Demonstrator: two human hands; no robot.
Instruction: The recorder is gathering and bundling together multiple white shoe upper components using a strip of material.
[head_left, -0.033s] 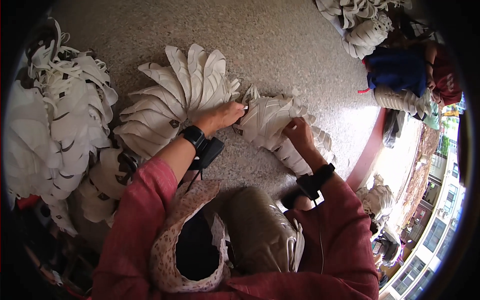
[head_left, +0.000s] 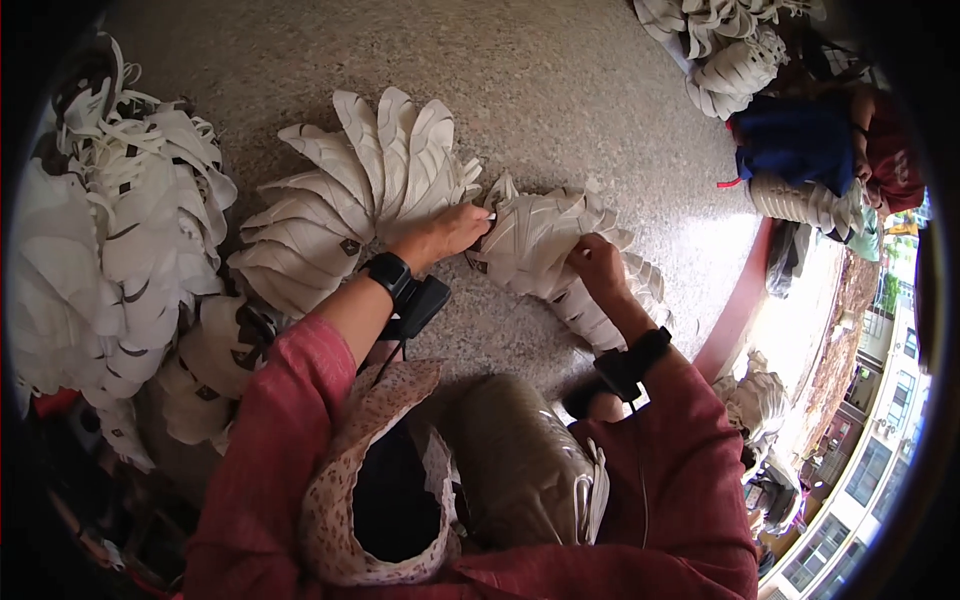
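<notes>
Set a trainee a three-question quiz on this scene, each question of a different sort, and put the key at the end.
1. Multiple choice: what colour are the camera wearer's sleeves?
A) Green
B) Dark red
C) White

2. True or false: the left hand is nearer than the right hand to the fanned stack of off-white pieces.

3. Fill in the missing word: the right hand is at a second off-white stack, which lies to the ____ of the fanned one in the picture.

Key: 1. B; 2. True; 3. right
</notes>
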